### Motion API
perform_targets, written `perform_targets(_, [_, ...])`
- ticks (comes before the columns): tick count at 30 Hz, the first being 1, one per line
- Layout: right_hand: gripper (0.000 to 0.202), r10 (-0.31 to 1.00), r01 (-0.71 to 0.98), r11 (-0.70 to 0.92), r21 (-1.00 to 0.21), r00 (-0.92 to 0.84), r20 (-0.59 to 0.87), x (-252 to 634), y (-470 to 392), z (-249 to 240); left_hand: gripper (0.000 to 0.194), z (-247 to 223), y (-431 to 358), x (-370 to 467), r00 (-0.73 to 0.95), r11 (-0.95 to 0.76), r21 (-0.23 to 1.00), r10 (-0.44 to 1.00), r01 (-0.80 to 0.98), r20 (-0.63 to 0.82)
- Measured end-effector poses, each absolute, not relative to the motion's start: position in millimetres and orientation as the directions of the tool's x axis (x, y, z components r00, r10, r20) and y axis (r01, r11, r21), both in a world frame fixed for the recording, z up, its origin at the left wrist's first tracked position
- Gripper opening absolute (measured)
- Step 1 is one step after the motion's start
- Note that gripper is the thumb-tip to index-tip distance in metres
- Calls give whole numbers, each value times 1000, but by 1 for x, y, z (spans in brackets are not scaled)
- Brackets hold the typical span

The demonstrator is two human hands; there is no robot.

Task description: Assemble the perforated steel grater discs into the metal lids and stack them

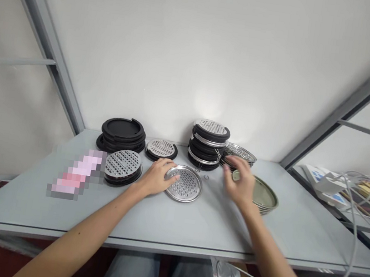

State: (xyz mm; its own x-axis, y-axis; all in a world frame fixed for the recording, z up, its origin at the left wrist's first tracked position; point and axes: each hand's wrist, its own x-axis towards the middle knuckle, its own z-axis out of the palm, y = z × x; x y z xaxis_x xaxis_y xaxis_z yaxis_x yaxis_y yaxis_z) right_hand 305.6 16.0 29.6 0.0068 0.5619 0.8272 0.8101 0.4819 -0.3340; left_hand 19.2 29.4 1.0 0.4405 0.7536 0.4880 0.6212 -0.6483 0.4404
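Note:
A round silver perforated plate lies on the table in front of me. My left hand holds its left rim, the thumb lying over the plate's surface. To the right, my right hand is raised with thumb and fingers apart and nothing between them, slightly blurred. It is above and beside a stack of olive-green oval dishes, hiding their left part. Behind it stands a stack of patterned metal plates. Small wire rings lie behind the silver plate.
Behind stands a tall stack of black rings and metal discs. Black round trays, a slotted disc stack and a perforated disc in a black ring are at left. A pixelated pink item lies far left; cables hang right.

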Motion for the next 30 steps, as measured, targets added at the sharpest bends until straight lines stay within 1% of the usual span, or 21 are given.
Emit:
perform_targets(2, [22, 572, 738, 585, -336, -82, 816, 277, 15, 19, 39, 0, 29, 18, 451, -645, 433, 758, 630, 471])
perform_targets(5, [18, 633, 653, 658, -375, -211, 744, 249, 25, 8, 42, 0, 29, 17, 466, -642, 418, 760, 642, 453])
perform_targets(7, [19, 685, 634, 658, -406, -280, 672, 241, 31, 4, 44, 0, 29, 17, 476, -635, 409, 768, 655, 429])
perform_targets(10, [21, 743, 633, 632, -446, -334, 580, 239, 36, -1, 48, 0, 28, 17, 490, -624, 407, 779, 667, 391])
perform_targets(13, [21, 775, 648, 604, -464, -339, 534, 246, 38, -7, 59, -1, 26, 17, 517, -622, 414, 783, 665, 346])
perform_targets(18, [21, 844, 720, 483, -498, -233, 482, 259, 43, -15, 91, 0, 23, 15, 598, -621, 400, 777, 674, 199])
perform_targets(20, [22, 859, 736, 460, -498, -226, 459, 261, 44, -17, 100, 1, 22, 14, 624, -624, 394, 767, 675, 147])
perform_targets(23, [23, 869, 744, 451, -493, -239, 434, 262, 44, -17, 104, 1, 23, 13, 634, -619, 397, 765, 677, 112])
perform_targets(25, [24, 873, 748, 445, -492, -242, 423, 262, 44, -17, 104, 0, 24, 12, 629, -615, 397, 770, 681, 112])
perform_targets(28, [25, 873, 747, 446, -492, -243, 423, 263, 43, -15, 100, -2, 27, 11, 629, -627, 384, 765, 678, 140])
perform_targets(30, [25, 868, 745, 451, -490, -240, 434, 263, 43, -15, 94, -4, 28, 10, 627, -635, 380, 761, 672, 164])
